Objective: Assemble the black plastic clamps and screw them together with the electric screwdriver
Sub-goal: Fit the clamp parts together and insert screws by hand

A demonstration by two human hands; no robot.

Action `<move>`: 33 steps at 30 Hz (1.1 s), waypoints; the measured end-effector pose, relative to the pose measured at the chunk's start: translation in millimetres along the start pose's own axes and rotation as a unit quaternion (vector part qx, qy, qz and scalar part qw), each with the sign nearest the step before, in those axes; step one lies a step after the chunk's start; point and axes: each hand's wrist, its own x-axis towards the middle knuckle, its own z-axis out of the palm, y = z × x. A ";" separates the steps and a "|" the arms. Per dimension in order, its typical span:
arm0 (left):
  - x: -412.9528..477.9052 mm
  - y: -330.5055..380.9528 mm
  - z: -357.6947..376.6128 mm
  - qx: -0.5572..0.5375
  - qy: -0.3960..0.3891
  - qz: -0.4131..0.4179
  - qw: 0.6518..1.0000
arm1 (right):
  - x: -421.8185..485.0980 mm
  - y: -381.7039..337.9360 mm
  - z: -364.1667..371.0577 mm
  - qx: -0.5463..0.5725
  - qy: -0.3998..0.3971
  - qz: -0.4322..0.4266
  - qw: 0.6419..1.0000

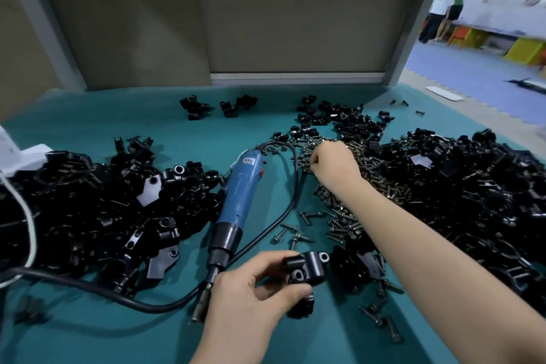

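Low on the bench, the left hand grips 1 black clamp while fingers of the right hand pinch into the screws, catch unclear; next likely needs a screw seated, then the electric screwdriver.

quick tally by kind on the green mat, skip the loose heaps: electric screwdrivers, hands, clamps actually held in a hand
electric screwdriver: 1
hands: 2 (left hand, right hand)
black clamp held in a hand: 1, in the left hand
total: 4
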 end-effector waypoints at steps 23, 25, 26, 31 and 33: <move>1.3 3.4 0.3 0.026 0.044 0.020 0.998 | -142.8 -19.3 -93.4 0.146 -0.151 -0.287 0.935; 1.2 2.1 0.9 0.028 0.043 0.026 0.998 | -152.8 -16.7 -85.7 0.121 -0.152 -0.309 0.931; 1.2 1.2 0.6 0.023 0.041 0.027 0.999 | -155.3 -16.6 -82.3 0.119 -0.150 -0.310 0.931; 0.8 2.8 -0.6 0.043 0.055 0.044 0.997 | -161.3 -21.8 -78.4 0.094 -0.124 -0.319 0.935; 0.6 5.4 0.1 0.062 0.061 0.049 0.995 | -161.3 -25.6 -82.7 0.082 -0.114 -0.326 0.935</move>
